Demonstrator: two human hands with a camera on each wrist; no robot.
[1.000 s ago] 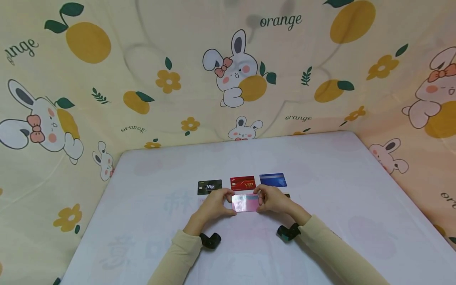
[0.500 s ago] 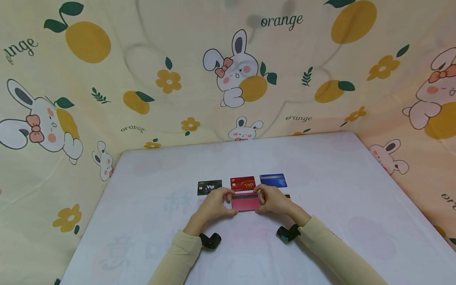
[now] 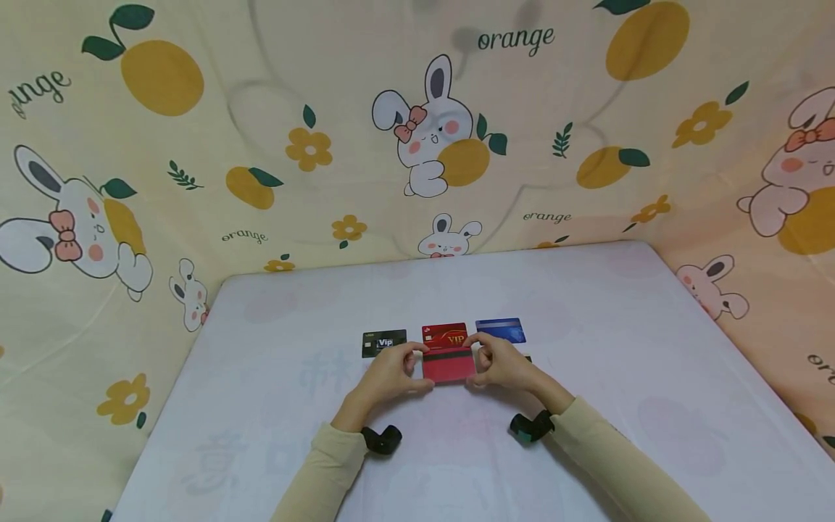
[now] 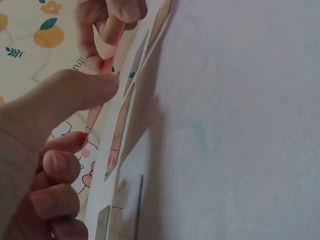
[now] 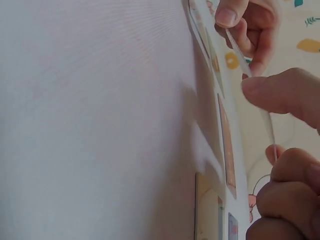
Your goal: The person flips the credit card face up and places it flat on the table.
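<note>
Nearest the viewer, two beige sleeves (image 3: 622,457) extended over a white counter (image 3: 457,471), with a dark wrist camera (image 3: 381,440) at the left cuff and a matching device (image 3: 531,426) at the right cuff. Just beyond, both hands pinching one striped red card (image 3: 449,370): left hand (image 3: 391,373) at the left end, right hand (image 3: 505,365) at the right end, each with thumb at the near edge and fingertip at the far edge. Dark stripe along the far side of the upward face; in both wrist views, striped red card nearly edge-on, clear of the counter and of the cards on it. Partly hidden behind the right hand, corner of another card (image 3: 528,358), design unreadable. Low in the left wrist view, a pale card (image 4: 130,212) on the counter. Farther back, a row of three cards: black Vip card (image 3: 384,344) at left, red VIP card (image 3: 446,336) at centre, near margin overlapped in the head view by the striped red card, and blue card (image 3: 501,330) at right. Past the counter's far edge, an upright cream backdrop (image 3: 365,58) printed with rabbits, oranges and flowers.
</note>
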